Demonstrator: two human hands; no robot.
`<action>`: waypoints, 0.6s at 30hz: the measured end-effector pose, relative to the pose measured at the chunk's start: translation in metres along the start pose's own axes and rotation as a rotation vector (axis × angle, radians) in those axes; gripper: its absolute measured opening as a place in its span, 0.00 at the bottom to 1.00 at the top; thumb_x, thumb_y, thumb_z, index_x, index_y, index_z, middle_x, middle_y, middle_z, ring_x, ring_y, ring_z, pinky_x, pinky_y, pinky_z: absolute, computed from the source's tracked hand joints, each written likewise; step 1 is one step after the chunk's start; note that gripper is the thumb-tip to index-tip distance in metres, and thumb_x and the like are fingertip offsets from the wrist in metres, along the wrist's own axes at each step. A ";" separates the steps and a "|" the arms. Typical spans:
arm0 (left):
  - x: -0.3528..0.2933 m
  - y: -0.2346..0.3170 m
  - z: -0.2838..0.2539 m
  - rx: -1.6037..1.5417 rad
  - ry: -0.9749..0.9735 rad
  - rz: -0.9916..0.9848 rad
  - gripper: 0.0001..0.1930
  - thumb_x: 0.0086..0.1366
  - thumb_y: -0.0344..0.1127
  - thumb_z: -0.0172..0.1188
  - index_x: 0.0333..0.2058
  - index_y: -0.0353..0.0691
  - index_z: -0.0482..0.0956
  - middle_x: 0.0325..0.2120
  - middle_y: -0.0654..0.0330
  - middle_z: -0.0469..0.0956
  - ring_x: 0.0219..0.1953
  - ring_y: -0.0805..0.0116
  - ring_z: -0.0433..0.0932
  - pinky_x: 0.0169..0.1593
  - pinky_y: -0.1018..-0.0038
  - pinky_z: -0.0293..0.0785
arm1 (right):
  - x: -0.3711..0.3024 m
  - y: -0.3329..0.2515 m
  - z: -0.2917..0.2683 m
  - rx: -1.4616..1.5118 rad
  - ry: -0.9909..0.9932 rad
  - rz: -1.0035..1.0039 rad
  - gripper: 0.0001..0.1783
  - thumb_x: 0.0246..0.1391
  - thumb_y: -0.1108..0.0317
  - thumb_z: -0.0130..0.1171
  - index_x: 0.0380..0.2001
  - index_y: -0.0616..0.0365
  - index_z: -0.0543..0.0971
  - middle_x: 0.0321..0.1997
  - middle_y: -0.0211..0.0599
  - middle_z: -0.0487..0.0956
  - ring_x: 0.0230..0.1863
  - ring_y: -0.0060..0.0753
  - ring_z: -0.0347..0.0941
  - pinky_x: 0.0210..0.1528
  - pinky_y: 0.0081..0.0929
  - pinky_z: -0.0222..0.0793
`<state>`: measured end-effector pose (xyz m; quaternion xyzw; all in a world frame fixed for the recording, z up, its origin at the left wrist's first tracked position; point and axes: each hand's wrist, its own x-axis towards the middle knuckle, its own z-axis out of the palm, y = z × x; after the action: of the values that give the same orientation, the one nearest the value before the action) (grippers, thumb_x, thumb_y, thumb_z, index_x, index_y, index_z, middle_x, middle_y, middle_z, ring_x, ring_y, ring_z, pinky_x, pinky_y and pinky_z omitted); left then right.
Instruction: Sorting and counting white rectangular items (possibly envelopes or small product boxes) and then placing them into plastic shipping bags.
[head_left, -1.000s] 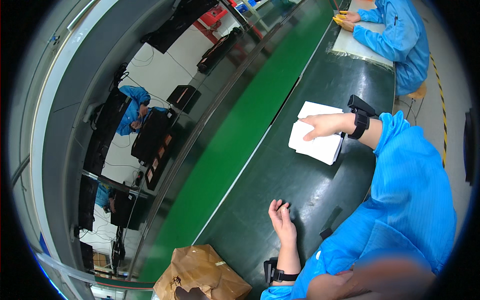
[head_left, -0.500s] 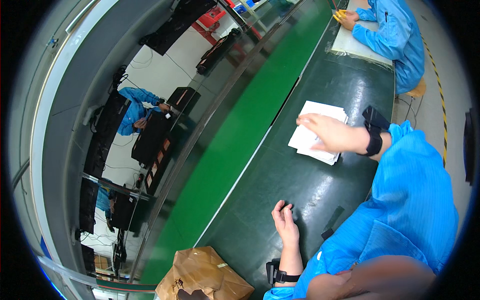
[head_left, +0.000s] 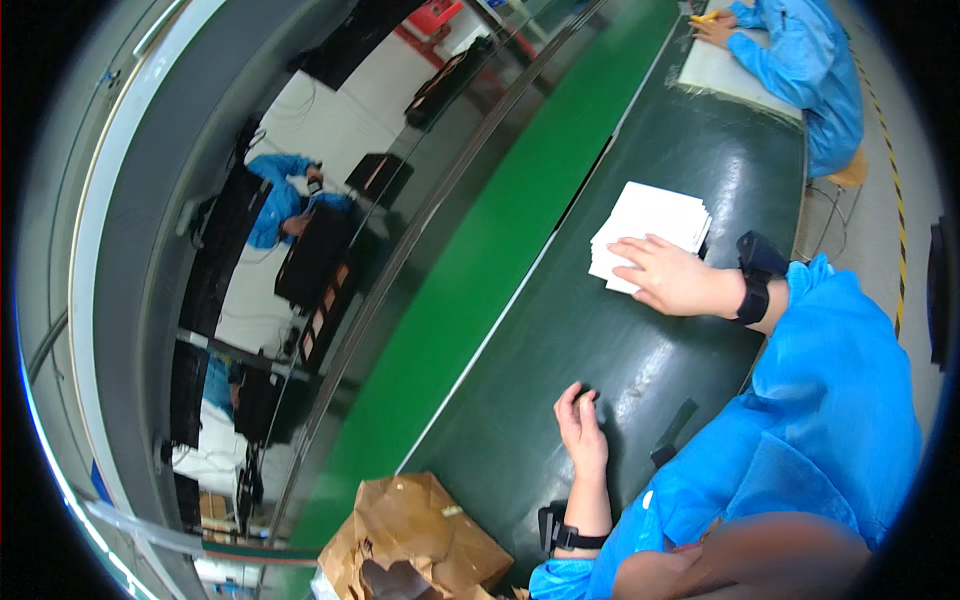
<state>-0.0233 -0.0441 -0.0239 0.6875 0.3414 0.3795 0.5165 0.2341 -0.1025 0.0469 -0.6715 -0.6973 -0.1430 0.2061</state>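
Observation:
A stack of white cards or sheets (head_left: 655, 212), slightly fanned at its edges, lies on the dark green worktop (head_left: 520, 390). Across its near edge my right hand (head_left: 668, 277) rests flat with spread fingers; the thumb side reaches past the paper. My left hand (head_left: 582, 432) lies on the worktop nearer to the brown paper package, its fingers loosely curled and a little apart. Nothing shows in it. Each wrist wears a black strap with a small black device.
A crumpled brown paper package (head_left: 420, 530) sits at the lower left. Beyond the worktop runs a green belt (head_left: 480, 240), with black equipment (head_left: 312, 258) and another blue-sleeved person behind it. A co-worker (head_left: 800, 70) sits at the upper right by a pale board (head_left: 735, 75).
My right hand, blurred over the middle of the stack before, now lies on its near edge with fingers spread. My left hand keeps its loose curl. The whole view has shifted slightly.

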 end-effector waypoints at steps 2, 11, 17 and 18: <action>0.002 0.000 0.000 0.083 -0.001 0.051 0.16 0.64 0.36 0.45 0.47 0.33 0.66 0.42 0.57 0.69 0.42 0.70 0.72 0.46 0.76 0.67 | 0.003 -0.015 -0.011 0.044 0.045 -0.034 0.21 0.41 0.68 0.57 0.43 0.57 0.71 0.56 0.42 0.63 0.60 0.44 0.55 0.57 0.50 0.52; -0.028 0.093 -0.048 -0.122 0.269 0.249 0.19 0.61 0.31 0.48 0.51 0.33 0.62 0.48 0.54 0.67 0.45 0.67 0.71 0.50 0.72 0.64 | -0.018 -0.116 0.066 0.523 -0.334 -0.439 0.28 0.43 0.58 0.58 0.48 0.56 0.67 0.59 0.43 0.59 0.63 0.44 0.49 0.59 0.52 0.47; -0.102 0.133 -0.112 0.058 0.516 0.259 0.18 0.55 0.24 0.49 0.47 0.32 0.65 0.43 0.52 0.71 0.41 0.66 0.72 0.48 0.72 0.66 | -0.028 -0.111 0.076 0.571 -0.416 -0.464 0.27 0.44 0.56 0.58 0.47 0.55 0.68 0.58 0.41 0.59 0.63 0.44 0.48 0.61 0.54 0.43; -0.109 0.135 -0.131 0.118 0.655 0.174 0.17 0.56 0.25 0.50 0.47 0.34 0.66 0.42 0.55 0.71 0.39 0.68 0.72 0.47 0.73 0.67 | -0.029 -0.111 0.074 0.568 -0.412 -0.461 0.27 0.44 0.56 0.58 0.47 0.55 0.68 0.58 0.41 0.60 0.63 0.44 0.49 0.61 0.54 0.42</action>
<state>-0.1799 -0.1104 0.1117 0.5843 0.4507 0.6022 0.3045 0.1167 -0.0989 -0.0226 -0.4290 -0.8677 0.1498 0.2017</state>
